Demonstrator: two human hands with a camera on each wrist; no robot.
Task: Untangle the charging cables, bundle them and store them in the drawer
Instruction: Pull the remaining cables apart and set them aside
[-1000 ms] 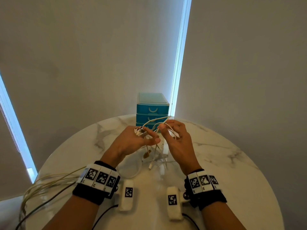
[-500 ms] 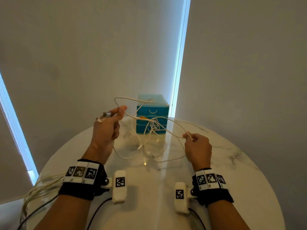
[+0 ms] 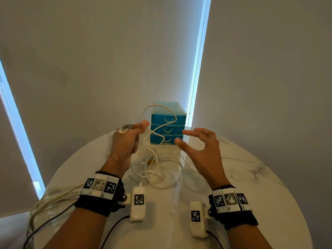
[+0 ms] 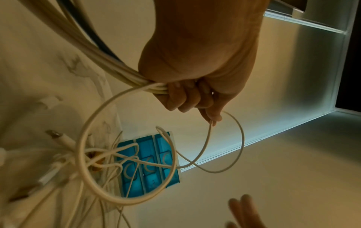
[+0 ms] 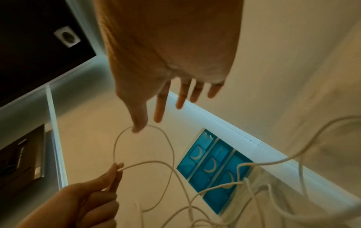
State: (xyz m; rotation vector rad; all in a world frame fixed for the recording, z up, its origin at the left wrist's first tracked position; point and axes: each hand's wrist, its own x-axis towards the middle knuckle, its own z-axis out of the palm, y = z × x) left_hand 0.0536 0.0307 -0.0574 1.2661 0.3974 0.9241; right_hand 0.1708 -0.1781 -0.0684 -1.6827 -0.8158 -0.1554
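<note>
Several white charging cables (image 3: 154, 168) lie tangled on the round marble table (image 3: 251, 194). My left hand (image 3: 142, 126) is raised and grips one cable near its end, with metal plugs (image 3: 126, 127) sticking out past the knuckles. That cable (image 3: 158, 106) loops up in front of the blue three-drawer unit (image 3: 168, 123), then drops into the tangle. In the left wrist view, the left hand (image 4: 195, 98) pinches the cable loop (image 4: 230, 154). My right hand (image 3: 180, 136) hovers to the right with fingers spread, holding nothing. All drawers (image 5: 213, 166) are closed.
The drawer unit stands at the table's far edge against the wall. A bundle of thicker leads (image 3: 53, 198) trails off the table's left edge from my left wrist. Bare marble lies to the right and in front of the tangle.
My right hand has let go of the cable it pinched and moved up toward the middle, now spread. The released cable has fallen slack on the table. My left hand stays raised.
</note>
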